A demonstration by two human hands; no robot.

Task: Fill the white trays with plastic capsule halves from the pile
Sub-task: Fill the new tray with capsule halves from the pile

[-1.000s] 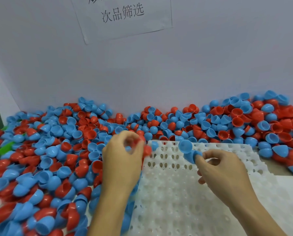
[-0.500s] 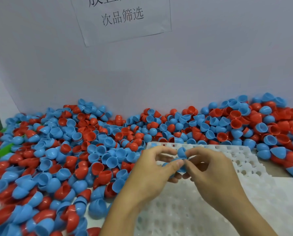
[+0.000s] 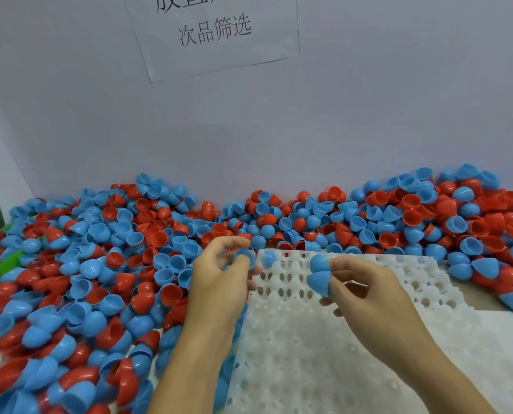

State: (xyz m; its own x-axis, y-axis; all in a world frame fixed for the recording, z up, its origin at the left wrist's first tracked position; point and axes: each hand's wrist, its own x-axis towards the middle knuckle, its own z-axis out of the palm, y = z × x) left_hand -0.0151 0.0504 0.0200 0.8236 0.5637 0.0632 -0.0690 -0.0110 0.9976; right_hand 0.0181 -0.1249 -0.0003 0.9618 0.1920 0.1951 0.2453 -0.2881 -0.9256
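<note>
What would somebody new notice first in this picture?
First, the pile of red and blue capsule halves heaped along the wall, left to right. Next, the two hands at centre: the right hand pinches two blue halves above the white tray, while the left hand grips another blue half.

Light is bright, even and diffuse, seemingly from above, with a cool bluish cast on the plain white back wall (image 3: 368,115). Shadows are soft and faint. Small highlights glint on the glossy red and blue plastic capsule halves (image 3: 100,264) in the pile. The perforated white plastic tray (image 3: 323,354) looks washed out and smeared at lower right, its holes losing detail. Wide-angle bending curves the wall edge at far left, and both hands show slight softness.
</note>
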